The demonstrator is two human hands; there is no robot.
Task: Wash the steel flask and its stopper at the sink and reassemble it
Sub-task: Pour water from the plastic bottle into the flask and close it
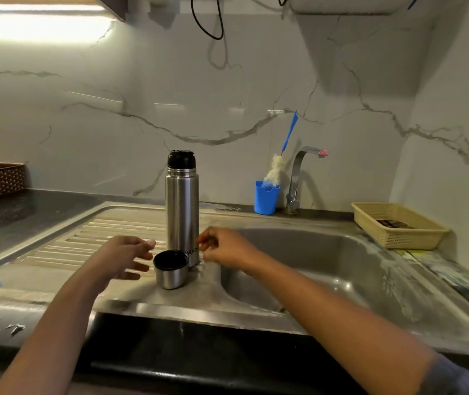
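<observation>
Steel flask (182, 212) upright on drainboard (99, 232), black stopper (181, 159) seated in its neck. Steel cup (170, 270) mouth-up just right of left hand (122, 258) fingers, which are spread and empty. Right hand (224, 248) fingers loosely curled, holding nothing, just beside the flask's base.

Brushed steel flask (182, 212) with glossy black plastic stopper (181, 159); dull, water-stained steel sink (341, 269).

Left hand (125, 259): bare, left forearm (56, 323) uncovered down to seven o'clock.
Right hand (224, 249): bare, right forearm (327, 306) uncovered too.
Sleeve (456, 377): grey-blue cloth, just peeking in at five o'clock.
</observation>
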